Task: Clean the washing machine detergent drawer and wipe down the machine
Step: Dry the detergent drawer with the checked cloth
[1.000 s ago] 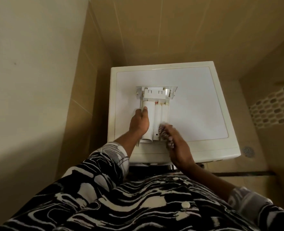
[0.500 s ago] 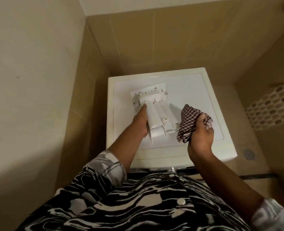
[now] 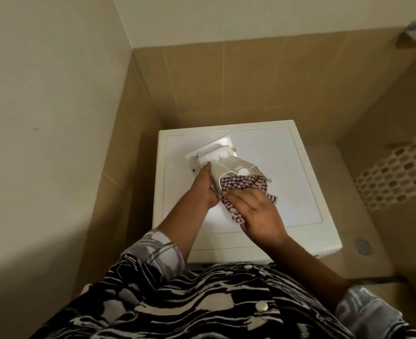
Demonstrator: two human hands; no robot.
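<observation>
The white detergent drawer point(image 3: 229, 165) is tilted up above the top of the white washing machine point(image 3: 287, 179), its near end raised. My left hand point(image 3: 205, 187) grips the drawer's left side. My right hand point(image 3: 255, 214) presses a red-and-white checked cloth point(image 3: 241, 185) against the drawer's near end, with part of the cloth hanging below my fingers.
The machine stands in a tiled corner, with walls close at the left and behind. A floor drain point(image 3: 362, 245) lies to the right. A white mat with oval holes point(image 3: 397, 172) is at the far right. A metal fixture point(image 3: 414, 33) sits high on the right wall.
The drawer has been turned and its near end lifted off the machine top. My right hand brought the cloth from the right side back onto the drawer's near end.
</observation>
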